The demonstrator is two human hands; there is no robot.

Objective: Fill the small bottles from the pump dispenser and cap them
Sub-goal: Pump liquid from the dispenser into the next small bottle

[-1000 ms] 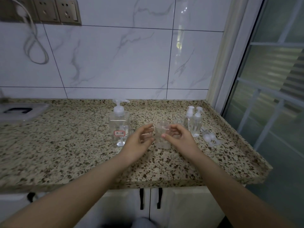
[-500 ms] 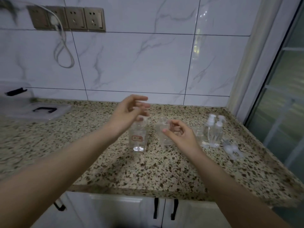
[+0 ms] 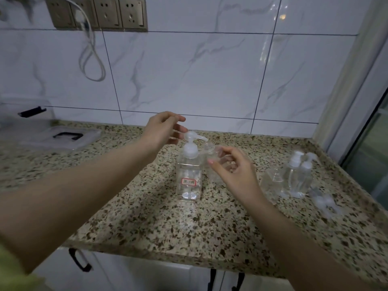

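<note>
A clear square pump dispenser (image 3: 189, 179) with a red-framed label stands on the speckled counter (image 3: 159, 223). My left hand (image 3: 161, 129) hovers just left of its white pump head (image 3: 190, 136), fingers apart, holding nothing. My right hand (image 3: 233, 166) grips a small clear uncapped bottle (image 3: 212, 156) and holds its mouth under the pump spout. Further right stand another open small bottle (image 3: 273, 181) and two small bottles with pump caps (image 3: 297, 175). Loose caps (image 3: 324, 203) lie at the far right.
A clear plastic lid with a black handle (image 3: 63, 136) lies at the counter's left end, beside a container (image 3: 25, 112). Wall sockets (image 3: 98, 13) with a hanging white cable are above. A window frame (image 3: 357, 101) bounds the right side. White cabinet doors are below.
My left hand rose from the small bottle to beside the pump head. My right hand brought the small bottle next to the dispenser, under the spout. The camera shifted left and closer.
</note>
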